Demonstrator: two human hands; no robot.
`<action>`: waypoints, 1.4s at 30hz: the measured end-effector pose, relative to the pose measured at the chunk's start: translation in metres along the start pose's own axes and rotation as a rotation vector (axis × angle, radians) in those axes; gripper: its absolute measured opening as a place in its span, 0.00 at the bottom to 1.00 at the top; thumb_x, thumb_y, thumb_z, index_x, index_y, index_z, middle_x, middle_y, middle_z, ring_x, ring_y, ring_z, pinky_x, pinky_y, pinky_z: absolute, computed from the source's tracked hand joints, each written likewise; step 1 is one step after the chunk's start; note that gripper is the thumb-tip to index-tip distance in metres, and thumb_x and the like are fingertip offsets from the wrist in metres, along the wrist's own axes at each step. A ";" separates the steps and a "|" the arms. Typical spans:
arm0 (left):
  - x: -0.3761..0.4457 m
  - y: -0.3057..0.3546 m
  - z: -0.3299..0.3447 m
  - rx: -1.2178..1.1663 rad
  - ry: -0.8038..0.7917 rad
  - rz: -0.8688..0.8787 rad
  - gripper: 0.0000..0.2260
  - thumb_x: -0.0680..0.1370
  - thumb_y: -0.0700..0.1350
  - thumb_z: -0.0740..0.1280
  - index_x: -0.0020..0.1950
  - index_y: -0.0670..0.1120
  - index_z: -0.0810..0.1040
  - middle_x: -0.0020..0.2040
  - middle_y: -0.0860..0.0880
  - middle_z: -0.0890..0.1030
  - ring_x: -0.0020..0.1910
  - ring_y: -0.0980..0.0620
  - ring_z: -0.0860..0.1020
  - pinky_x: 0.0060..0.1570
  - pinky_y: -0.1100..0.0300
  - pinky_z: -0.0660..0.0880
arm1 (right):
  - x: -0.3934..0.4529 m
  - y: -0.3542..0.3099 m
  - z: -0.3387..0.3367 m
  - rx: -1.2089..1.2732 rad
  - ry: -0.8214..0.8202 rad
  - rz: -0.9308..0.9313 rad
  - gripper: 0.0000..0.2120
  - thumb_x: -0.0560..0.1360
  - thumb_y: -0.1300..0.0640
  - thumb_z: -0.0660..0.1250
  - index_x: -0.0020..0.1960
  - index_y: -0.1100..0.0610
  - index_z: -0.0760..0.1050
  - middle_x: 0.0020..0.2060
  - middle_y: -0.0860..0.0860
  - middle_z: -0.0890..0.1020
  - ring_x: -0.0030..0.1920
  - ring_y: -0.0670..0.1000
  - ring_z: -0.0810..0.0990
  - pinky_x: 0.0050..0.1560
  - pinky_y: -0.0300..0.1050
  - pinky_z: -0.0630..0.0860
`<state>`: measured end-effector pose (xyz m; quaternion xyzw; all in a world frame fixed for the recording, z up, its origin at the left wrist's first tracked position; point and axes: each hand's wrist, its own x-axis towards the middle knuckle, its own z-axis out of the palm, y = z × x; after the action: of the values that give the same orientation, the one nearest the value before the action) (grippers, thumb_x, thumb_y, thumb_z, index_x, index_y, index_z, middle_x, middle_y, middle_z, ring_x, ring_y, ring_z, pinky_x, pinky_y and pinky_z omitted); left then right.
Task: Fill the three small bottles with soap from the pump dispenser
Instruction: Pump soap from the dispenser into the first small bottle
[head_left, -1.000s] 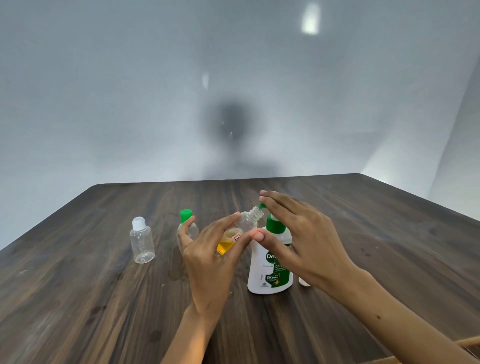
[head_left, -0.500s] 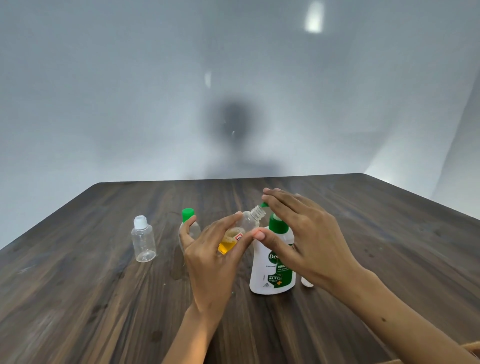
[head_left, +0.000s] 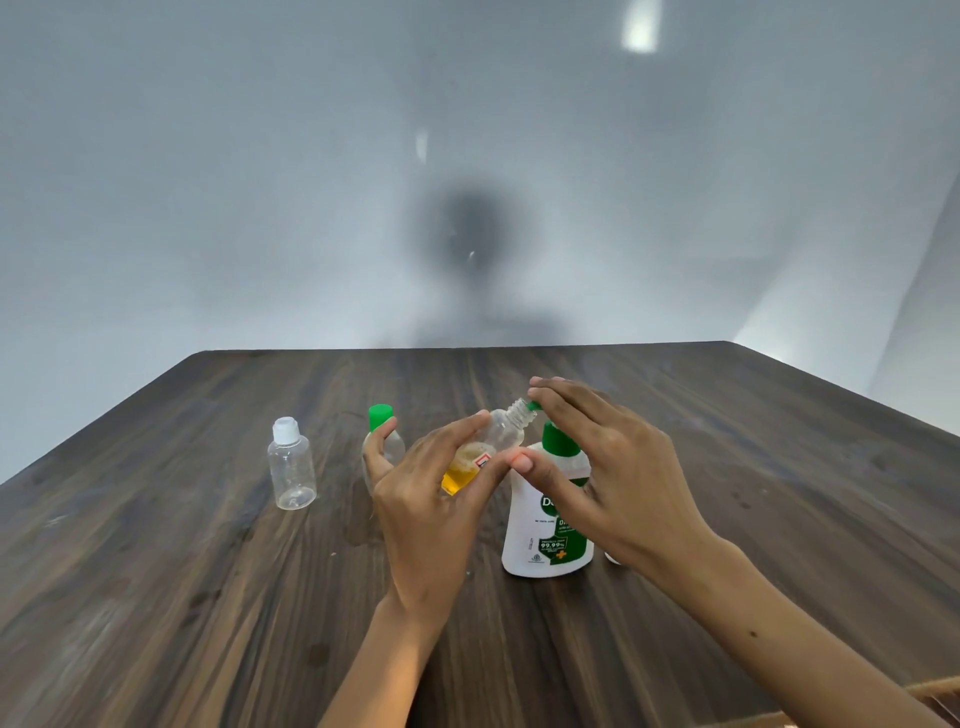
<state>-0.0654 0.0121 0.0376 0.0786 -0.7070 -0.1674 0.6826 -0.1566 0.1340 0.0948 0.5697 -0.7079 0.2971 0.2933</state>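
Desk (head_left: 156, 597): dark woodgrain.
Dispenser (head_left: 545, 535): "99.99%" legible.
Left grip (head_left: 431, 499): holding tilted bottle (head_left: 498, 439).
Right grip (head_left: 608, 467): spread wide over pump.

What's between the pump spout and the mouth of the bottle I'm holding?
Nothing visible. The tilted small bottle in the left hand has its cap off, its open neck right at the green spout of the pump dispenser, under the right hand.
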 end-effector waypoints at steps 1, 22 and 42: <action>-0.001 0.000 0.000 0.001 0.000 0.000 0.17 0.77 0.60 0.65 0.52 0.47 0.82 0.48 0.59 0.81 0.49 0.73 0.75 0.61 0.34 0.68 | -0.001 0.000 0.001 0.006 -0.006 0.002 0.38 0.76 0.30 0.47 0.62 0.58 0.77 0.61 0.50 0.79 0.60 0.49 0.77 0.57 0.43 0.73; -0.002 -0.002 -0.002 0.007 -0.032 -0.025 0.14 0.73 0.55 0.69 0.53 0.49 0.81 0.48 0.60 0.80 0.50 0.74 0.75 0.62 0.34 0.67 | -0.003 0.000 0.001 0.004 -0.004 0.005 0.36 0.76 0.30 0.46 0.63 0.57 0.76 0.62 0.49 0.78 0.60 0.48 0.76 0.57 0.41 0.70; 0.000 -0.001 0.000 0.041 -0.004 -0.009 0.22 0.77 0.62 0.64 0.49 0.45 0.84 0.47 0.59 0.82 0.46 0.65 0.78 0.63 0.38 0.67 | 0.002 0.001 -0.002 -0.093 0.015 -0.040 0.35 0.78 0.34 0.47 0.61 0.59 0.78 0.60 0.52 0.80 0.60 0.51 0.78 0.60 0.48 0.72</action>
<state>-0.0657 0.0113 0.0377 0.0955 -0.7114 -0.1563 0.6785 -0.1582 0.1341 0.0973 0.5673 -0.7070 0.2625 0.3307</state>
